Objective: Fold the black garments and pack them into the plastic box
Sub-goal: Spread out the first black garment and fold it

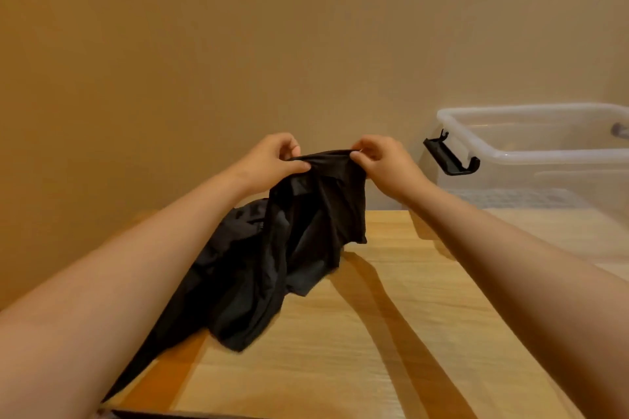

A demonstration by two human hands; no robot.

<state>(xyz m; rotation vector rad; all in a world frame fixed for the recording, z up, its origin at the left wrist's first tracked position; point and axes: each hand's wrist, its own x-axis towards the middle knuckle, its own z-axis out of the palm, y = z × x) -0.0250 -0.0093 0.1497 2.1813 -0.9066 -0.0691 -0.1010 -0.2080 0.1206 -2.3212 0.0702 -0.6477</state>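
A black garment (306, 224) hangs from both hands above the wooden table (391, 333). My left hand (272, 160) pinches its top edge on the left, and my right hand (381, 160) pinches the same edge on the right. The cloth droops down onto the table, where more black fabric (231, 282) lies crumpled under my left forearm. The clear plastic box (544, 150) stands at the right, open on top, and looks empty.
A black latch handle (449, 156) sticks out from the box's left end. A plain tan wall rises right behind the table. Bare wood shows on the table in front of the box and toward me.
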